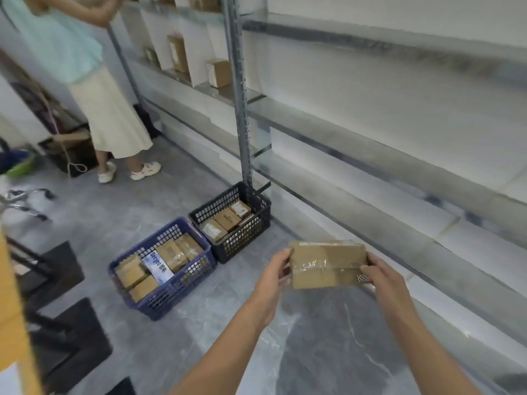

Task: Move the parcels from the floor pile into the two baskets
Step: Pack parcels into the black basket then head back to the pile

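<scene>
Grey floor [176, 337]: both hands, left [272, 276] and right [380, 276], grasp a taped parcel [328, 263]; lower it level into the black basket [242, 243], which has more room.

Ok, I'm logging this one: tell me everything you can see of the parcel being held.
The parcel is a flat rectangular box of brown cardboard, sealed with glossy clear tape across its middle and top edge. It is held roughly level in the air above the grey floor. The left hand grips its left end, the right hand its right end. A small white dotted patch shows at its lower right corner.
</scene>
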A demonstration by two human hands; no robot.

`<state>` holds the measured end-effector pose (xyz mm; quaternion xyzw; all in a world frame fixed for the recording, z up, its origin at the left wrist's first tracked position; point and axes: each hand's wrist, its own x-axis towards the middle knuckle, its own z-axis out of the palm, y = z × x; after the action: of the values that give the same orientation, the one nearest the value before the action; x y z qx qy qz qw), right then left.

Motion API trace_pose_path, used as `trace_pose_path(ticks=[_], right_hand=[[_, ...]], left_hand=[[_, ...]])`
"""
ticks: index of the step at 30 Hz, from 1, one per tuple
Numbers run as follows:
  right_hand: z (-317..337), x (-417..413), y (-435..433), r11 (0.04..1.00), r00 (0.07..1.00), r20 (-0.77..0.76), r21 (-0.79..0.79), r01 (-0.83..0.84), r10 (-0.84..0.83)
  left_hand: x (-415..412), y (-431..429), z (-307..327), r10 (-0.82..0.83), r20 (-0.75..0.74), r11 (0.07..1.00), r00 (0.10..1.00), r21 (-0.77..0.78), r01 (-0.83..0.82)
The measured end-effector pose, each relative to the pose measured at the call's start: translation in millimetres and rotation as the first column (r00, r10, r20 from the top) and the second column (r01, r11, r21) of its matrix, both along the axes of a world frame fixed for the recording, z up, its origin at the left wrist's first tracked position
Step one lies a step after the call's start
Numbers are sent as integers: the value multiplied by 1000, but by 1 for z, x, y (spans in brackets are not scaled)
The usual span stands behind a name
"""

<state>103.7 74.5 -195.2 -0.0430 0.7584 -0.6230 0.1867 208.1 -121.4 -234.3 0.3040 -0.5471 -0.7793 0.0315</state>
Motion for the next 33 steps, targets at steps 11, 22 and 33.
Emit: trace_pose_path(ticks=[11,22,33], right_hand=[[-20,-40,-139,960,960,61,50,-277,274],[-75,-178,-249,852,847,121,14,-523,518],[-93,-255,-342,724,722,183,72,-686,667]], left_hand=[[12,-106,-9,258,11,965,966,45,-258],[-89,-170,-38,510,105,857,854,28,-515],[-148,-232,-54,646,183,747,741,46,-663]])
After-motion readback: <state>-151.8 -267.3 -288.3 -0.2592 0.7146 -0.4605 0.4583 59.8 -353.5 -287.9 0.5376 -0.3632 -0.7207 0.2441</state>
